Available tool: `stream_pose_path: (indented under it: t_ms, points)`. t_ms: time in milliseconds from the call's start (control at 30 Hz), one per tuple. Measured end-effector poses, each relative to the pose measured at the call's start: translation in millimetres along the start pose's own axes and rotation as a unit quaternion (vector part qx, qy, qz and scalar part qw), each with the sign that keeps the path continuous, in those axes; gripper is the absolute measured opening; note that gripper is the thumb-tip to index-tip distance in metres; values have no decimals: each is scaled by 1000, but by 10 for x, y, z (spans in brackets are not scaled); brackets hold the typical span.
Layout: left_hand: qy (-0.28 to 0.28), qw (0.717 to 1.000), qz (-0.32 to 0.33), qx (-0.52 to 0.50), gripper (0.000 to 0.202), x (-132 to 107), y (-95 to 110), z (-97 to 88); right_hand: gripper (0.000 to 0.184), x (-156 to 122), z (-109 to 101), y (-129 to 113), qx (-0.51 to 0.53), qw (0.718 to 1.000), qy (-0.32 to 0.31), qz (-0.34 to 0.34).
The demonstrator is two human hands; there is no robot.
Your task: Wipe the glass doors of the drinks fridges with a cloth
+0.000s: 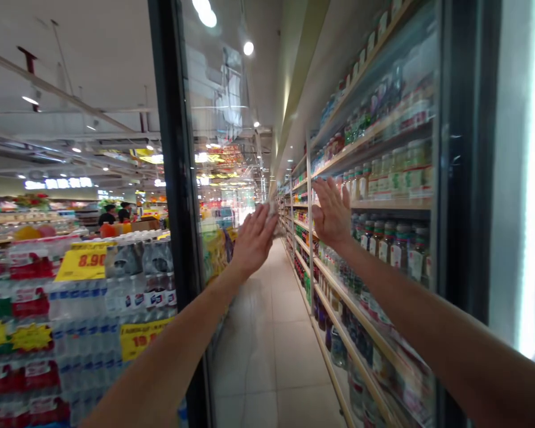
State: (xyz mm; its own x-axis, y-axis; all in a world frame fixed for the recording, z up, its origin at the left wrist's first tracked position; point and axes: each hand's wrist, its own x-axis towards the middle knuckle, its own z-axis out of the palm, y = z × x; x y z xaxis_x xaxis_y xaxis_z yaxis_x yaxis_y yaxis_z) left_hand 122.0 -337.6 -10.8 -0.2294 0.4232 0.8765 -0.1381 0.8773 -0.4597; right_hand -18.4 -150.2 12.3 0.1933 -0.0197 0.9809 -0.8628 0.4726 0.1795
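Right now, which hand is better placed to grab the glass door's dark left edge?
Probably the left hand: open and flat, it is nearer that dark edge than the right hand, which is raised farther right.

glass door (223,178): clear, glossy, mirrors the ceiling lights | door frame (175,178): dark, smooth, matt | floor (276,339): pale tiles, smooth, faint sheen | shelves (390,204): pale wood-look edges, matt | bottles (396,245): clear glossy plastic, paper labels | water packs (129,285): shiny plastic wrap | price sign (84,263): yellow card, matt
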Motion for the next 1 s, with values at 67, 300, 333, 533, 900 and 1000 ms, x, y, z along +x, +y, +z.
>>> stream_pose_path:
  t_ms: [67,300,333,533,900,1000]
  points:
    - [-21,999,46,5,40,-24,34,-1,49,2,-9,0,5,1000,2,-2]
    - [96,988,-119,-5,60,242,134,135,48,-13,-57,-32,37,998,-6,-42]
    - [66,994,-84,-22,60,288,273,192,48,-31,-54,-63,52,996,-16,-65]
    - [-3,999,-23,-37,65,294,605,194,51,-181,20,-268,90,992,-10,-83]
    - [-8,995,-77,63,85,-368,66,-264,27,-125,-152,-285,-35,996,-51,-70]
    - [18,991,-106,74,77,-456,125,-239,27,-137,-383,253,-42,999,-17,-11]
